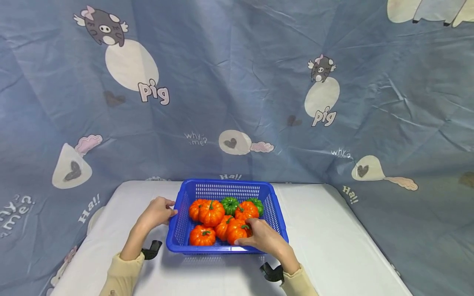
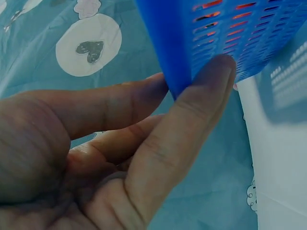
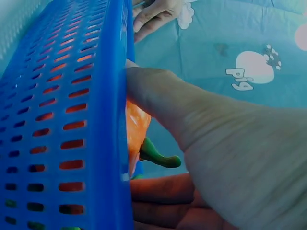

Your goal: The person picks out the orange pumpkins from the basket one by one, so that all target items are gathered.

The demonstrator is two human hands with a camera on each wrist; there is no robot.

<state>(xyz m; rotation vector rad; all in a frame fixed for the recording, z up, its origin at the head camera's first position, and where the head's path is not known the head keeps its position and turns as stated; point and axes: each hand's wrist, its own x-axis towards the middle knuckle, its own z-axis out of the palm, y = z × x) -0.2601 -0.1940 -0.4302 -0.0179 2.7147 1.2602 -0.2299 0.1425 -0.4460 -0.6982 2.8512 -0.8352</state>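
My right hand (image 1: 266, 238), the nearer one, curls thumb and fingers around an orange pumpkin (image 1: 235, 232) just inside the near side of the basket (image 1: 207, 249), its stem (image 3: 156, 154) toward my palm, while my left hand (image 1: 157, 211), across the basket, pinches the left rim (image 1: 171, 233).
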